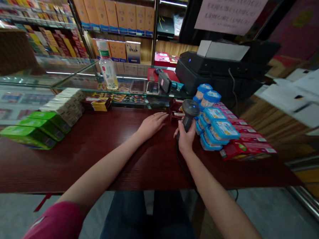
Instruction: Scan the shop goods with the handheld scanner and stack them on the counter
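My right hand (186, 137) is wrapped round the handle of a dark barcode scanner (190, 108), its head up and its cable trailing down over the counter's front edge. Flat on the dark red-brown counter (115, 145) lies my left hand (153, 125), fingers stretched out and holding nothing. Just beyond its fingertips is a stack of small dark red packets (176, 109), partly hidden behind the scanner. Blue-lidded plastic tubs (216, 126) are piled right beside my right hand.
Red boxes (250, 145) line the counter's right side. Green boxes (36, 129) and white packs (65, 105) stand at the left, near yellow-and-red packets (97, 102). A bottle (108, 68) and phones (153, 87) rest on the glass case behind. Black machine (218, 71) at back right.
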A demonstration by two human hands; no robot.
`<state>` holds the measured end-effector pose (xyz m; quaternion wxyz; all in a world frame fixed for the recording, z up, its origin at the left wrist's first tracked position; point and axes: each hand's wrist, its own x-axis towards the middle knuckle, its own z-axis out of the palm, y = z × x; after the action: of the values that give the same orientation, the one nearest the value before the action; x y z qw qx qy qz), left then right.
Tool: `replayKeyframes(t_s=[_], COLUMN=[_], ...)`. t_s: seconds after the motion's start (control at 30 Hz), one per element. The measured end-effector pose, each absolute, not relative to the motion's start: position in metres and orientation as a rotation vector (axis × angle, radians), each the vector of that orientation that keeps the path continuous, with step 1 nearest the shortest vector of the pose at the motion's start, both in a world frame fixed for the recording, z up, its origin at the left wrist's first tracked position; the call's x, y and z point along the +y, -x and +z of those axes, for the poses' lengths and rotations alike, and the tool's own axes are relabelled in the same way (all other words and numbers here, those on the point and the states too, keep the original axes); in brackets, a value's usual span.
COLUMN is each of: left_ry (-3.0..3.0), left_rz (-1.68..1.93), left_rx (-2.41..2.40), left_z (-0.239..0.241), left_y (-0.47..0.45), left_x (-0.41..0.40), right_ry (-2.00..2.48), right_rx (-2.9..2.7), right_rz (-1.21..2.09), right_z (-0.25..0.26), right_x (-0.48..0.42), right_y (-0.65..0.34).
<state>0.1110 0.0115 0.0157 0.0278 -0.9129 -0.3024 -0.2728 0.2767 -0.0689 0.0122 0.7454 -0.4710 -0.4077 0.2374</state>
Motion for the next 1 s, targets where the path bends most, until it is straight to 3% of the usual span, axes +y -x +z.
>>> replayKeyframes(t_s=[0.17,0.33,0.6,0.73,1.0], left_ry=[2.907,2.892,2.553,2.297,2.230], left_rz=[-0.840,-1.015,-2.056,-2.637,-2.677], left_rx=[-0.948,-1.135,-2.031,-2.292,-2.236], left_z=[0.014,0.008,0.008,0.004,0.006], left_y=[-0.180,-0.144,-0.021,0.004,-0.002], left_x=[0.014,0.011,0.007,0.006,0.004], right_ry=[1.006,0.966,0.857,0.938,0.993], right_rx=[-0.833,-0.797,-1.020,-1.183,-1.326], right_rz=[0.371,0.483,1.170,1.320,1.364], right_z=[0.019,0.023,0.040,0.037,0.031], right_x=[-0.066,-0.067,-0.089,-0.097,-0.101], right_y=[-0.286,-0.287,-0.260,-0.247,-0.242])
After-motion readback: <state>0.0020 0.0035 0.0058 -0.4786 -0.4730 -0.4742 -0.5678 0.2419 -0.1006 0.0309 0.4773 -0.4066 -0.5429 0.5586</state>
